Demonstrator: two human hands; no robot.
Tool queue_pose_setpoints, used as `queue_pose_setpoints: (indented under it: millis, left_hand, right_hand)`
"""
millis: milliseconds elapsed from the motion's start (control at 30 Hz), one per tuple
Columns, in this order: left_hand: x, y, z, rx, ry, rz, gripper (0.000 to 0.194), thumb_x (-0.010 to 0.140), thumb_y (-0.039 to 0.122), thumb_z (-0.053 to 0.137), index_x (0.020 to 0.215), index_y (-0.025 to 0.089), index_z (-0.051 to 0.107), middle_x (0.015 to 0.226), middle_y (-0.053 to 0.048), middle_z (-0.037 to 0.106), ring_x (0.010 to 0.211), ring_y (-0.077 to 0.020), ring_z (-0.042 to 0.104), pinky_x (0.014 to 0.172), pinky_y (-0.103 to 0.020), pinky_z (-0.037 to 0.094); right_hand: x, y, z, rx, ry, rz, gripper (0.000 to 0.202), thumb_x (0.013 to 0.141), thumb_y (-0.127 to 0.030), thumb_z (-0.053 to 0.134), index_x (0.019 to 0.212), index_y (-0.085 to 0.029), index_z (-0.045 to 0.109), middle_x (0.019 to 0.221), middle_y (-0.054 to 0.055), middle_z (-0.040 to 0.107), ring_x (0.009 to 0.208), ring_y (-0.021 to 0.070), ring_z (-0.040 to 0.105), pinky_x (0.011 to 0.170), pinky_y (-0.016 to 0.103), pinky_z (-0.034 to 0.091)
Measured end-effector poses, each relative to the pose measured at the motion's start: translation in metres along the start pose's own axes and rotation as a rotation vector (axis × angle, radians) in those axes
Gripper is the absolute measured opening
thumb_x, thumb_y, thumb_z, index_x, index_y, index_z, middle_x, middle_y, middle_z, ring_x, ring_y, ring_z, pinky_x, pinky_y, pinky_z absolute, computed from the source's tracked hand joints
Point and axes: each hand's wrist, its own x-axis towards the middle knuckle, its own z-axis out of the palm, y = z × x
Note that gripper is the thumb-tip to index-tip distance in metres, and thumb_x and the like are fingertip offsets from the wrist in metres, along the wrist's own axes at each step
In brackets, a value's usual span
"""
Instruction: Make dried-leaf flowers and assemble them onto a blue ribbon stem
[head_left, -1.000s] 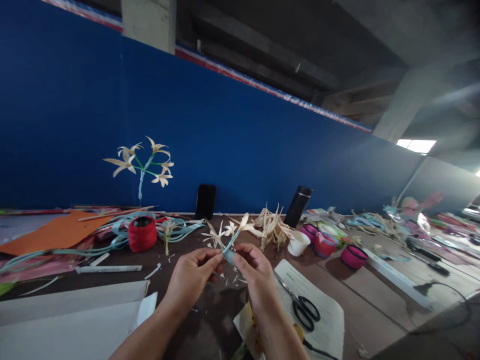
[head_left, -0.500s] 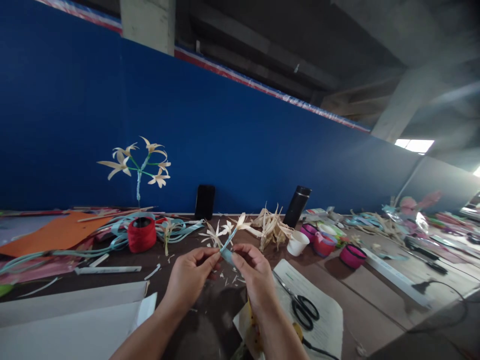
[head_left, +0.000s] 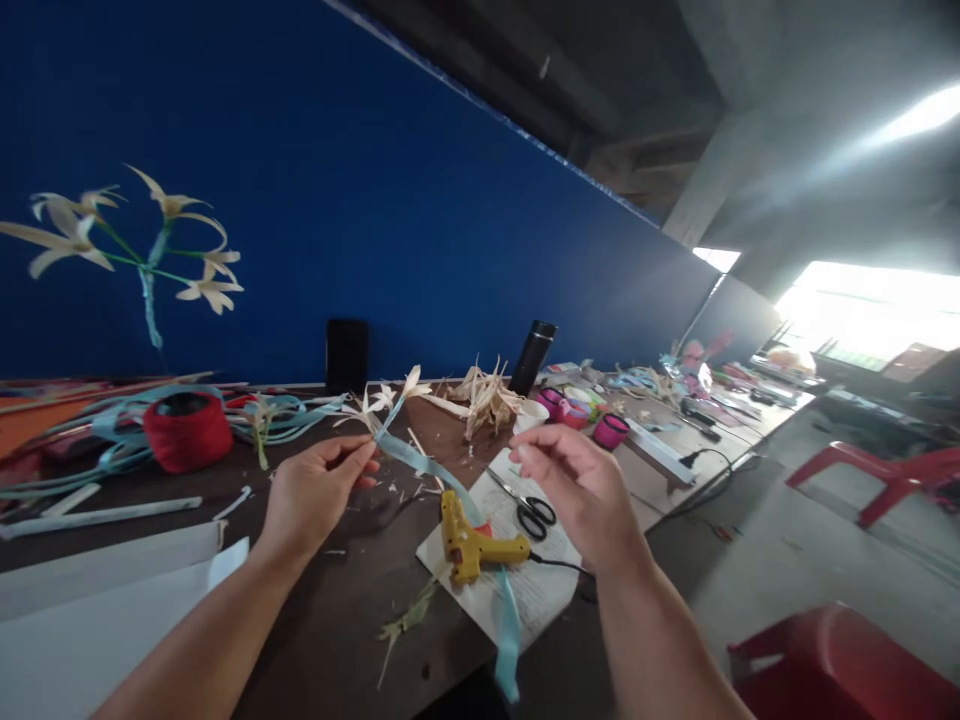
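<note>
My left hand (head_left: 319,490) pinches the stem of a small spray of cream artificial flowers (head_left: 386,398), with thumb and forefinger closed on it. From that stem a light blue ribbon (head_left: 427,463) trails right, passes behind the yellow glue gun (head_left: 469,545) and hangs over the table's front edge. My right hand (head_left: 585,485) is raised apart from the ribbon, above the scissors (head_left: 534,515) and near a white cup (head_left: 531,415). Its fingertips are drawn together; whether something small is between them is hidden. The glue gun and scissors lie on a printed paper sheet (head_left: 551,590).
A finished-looking flower stem (head_left: 150,285) stands in a red-wrapped holder (head_left: 187,430) at left. Dried husks (head_left: 484,395), a black flask (head_left: 534,357) and a dark phone-like slab (head_left: 347,355) line the back by the blue partition (head_left: 420,220). Red plastic chairs (head_left: 840,660) stand right.
My right hand has let go of the ribbon and moved right, away from my left hand. The ribbon now hangs loose past the glue gun. The view has turned to the right.
</note>
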Motion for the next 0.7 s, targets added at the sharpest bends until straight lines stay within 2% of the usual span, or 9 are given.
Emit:
queue_pose_setpoints:
  millis: [133,233,300,367,533,700]
  left_hand:
    - [0.001,-0.003,-0.001,-0.017,0.007,0.0,0.034,0.067,0.043,0.068,0.086,0.015,0.069,0.075,-0.002,0.07,0.065,-0.0158,0.066,0.056,-0.024,0.056]
    - [0.003,-0.006,-0.001,-0.017,-0.003,-0.013,0.036,0.066,0.045,0.068,0.088,0.016,0.068,0.076,-0.002,0.07,0.065,-0.0158,0.066,0.056,-0.024,0.056]
    - [0.003,-0.008,-0.002,-0.011,-0.002,-0.011,0.036,0.066,0.045,0.068,0.089,0.016,0.068,0.076,-0.002,0.07,0.065,-0.016,0.066,0.056,-0.024,0.055]
    - [0.003,-0.008,-0.002,-0.008,0.001,-0.003,0.036,0.066,0.044,0.068,0.089,0.016,0.069,0.076,-0.002,0.07,0.065,-0.0163,0.066,0.056,-0.024,0.055]
    - [0.004,-0.007,-0.001,-0.027,-0.028,0.01,0.033,0.067,0.041,0.067,0.087,0.015,0.069,0.073,-0.002,0.07,0.062,-0.0164,0.065,0.055,-0.026,0.055]
    - [0.005,-0.006,0.0,-0.088,-0.013,0.008,0.032,0.066,0.041,0.068,0.085,0.015,0.069,0.072,-0.002,0.07,0.064,-0.0169,0.065,0.054,-0.026,0.055]
  right_hand:
    - [-0.024,0.025,-0.014,-0.451,-0.305,0.109,0.013,0.082,-0.025,0.055,0.09,-0.024,0.065,0.083,0.0,0.066,0.074,0.0156,0.06,0.067,0.027,0.043]
    - [-0.041,0.043,-0.008,-0.708,-0.506,0.09,0.026,0.074,-0.021,0.059,0.099,-0.028,0.063,0.096,0.002,0.064,0.091,0.0218,0.057,0.077,0.032,0.04]
    - [-0.049,0.052,0.0,-0.799,-0.577,0.062,0.042,0.069,-0.016,0.058,0.109,-0.028,0.058,0.102,0.004,0.062,0.099,0.0242,0.053,0.083,0.034,0.036]
    - [-0.055,0.06,0.01,-0.86,-0.591,0.029,0.049,0.066,-0.011,0.054,0.113,-0.026,0.054,0.103,0.006,0.059,0.1,0.0247,0.051,0.086,0.036,0.033]
    - [-0.054,0.076,0.025,-0.954,-0.556,-0.011,0.046,0.062,-0.003,0.047,0.104,-0.021,0.053,0.097,0.008,0.058,0.093,0.025,0.05,0.084,0.037,0.031]
    - [-0.05,0.085,0.029,-0.914,-0.562,-0.015,0.067,0.054,-0.003,0.049,0.119,-0.02,0.046,0.105,0.01,0.055,0.099,0.0269,0.047,0.087,0.038,0.029]
